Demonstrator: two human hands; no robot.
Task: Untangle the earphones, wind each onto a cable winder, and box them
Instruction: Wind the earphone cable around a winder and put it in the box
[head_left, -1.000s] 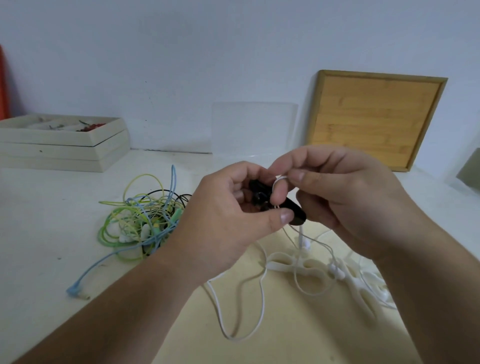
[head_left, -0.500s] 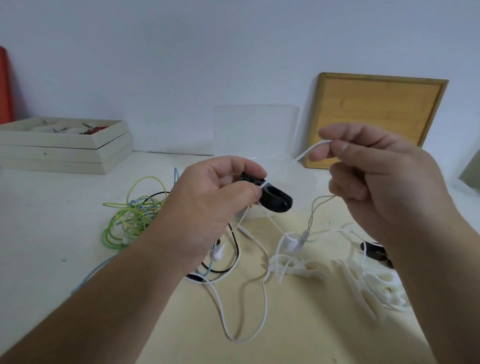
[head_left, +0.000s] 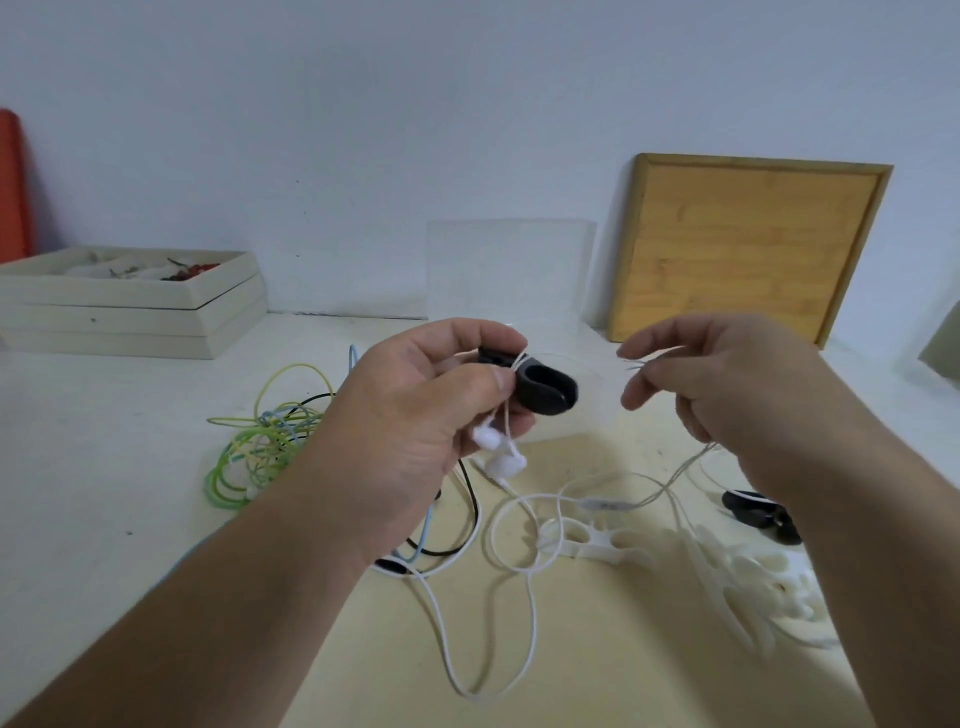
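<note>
My left hand holds a black cable winder above the table, thumb pressing the white cable onto it. Two white earbuds hang just below that hand. My right hand is level with it to the right and pinches the thin white earphone cable, which is blurred. The rest of the white cable trails down in loose loops on the table. A clear plastic box stands behind my hands.
A tangle of green, blue and black earphones lies at the left. White cable winders and a black one lie at the right. A cream wooden tray sits far left. A wooden board leans on the wall.
My hands were together at the winder, then my right hand pulled the cable up and to the right; now it has dropped back to the winder's level. The earbuds now hang below my left hand.
</note>
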